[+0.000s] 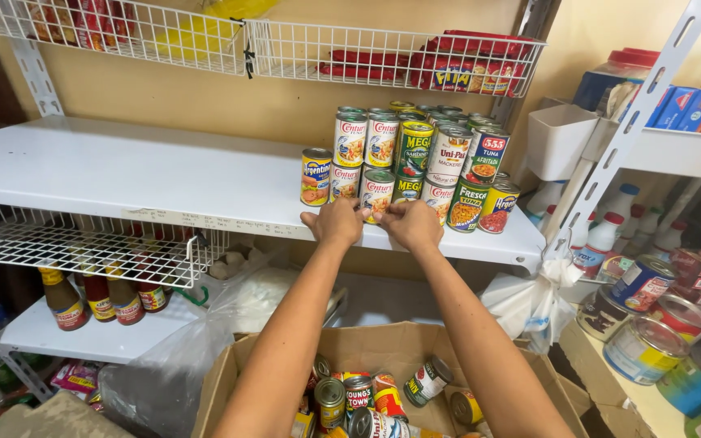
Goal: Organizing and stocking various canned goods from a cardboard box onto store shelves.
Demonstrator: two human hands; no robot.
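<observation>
Both hands sit at the front edge of the white shelf [123, 174], side by side, knuckles toward the camera. Between them stands a small tin can [377, 193] with a white and red label, upright, its long axis vertical, in the front row of the stacked cans [427, 150]. The left hand [336, 221] presses against the can's left side and the right hand [412, 224] against its right side, so the can lies straight ahead of both grips and just above the knuckles, equally near to each. The fingers curl forward out of sight behind the hands; the pictures do not show whether either grip closes fully around the can or only rests against it.

To the left of the left hand stands a single can with an orange label [316, 176], just beside the row. Directly below the forearms sits an open cardboard box [241, 365] with more cans lying on their sides, well apart from the shelf.
</observation>
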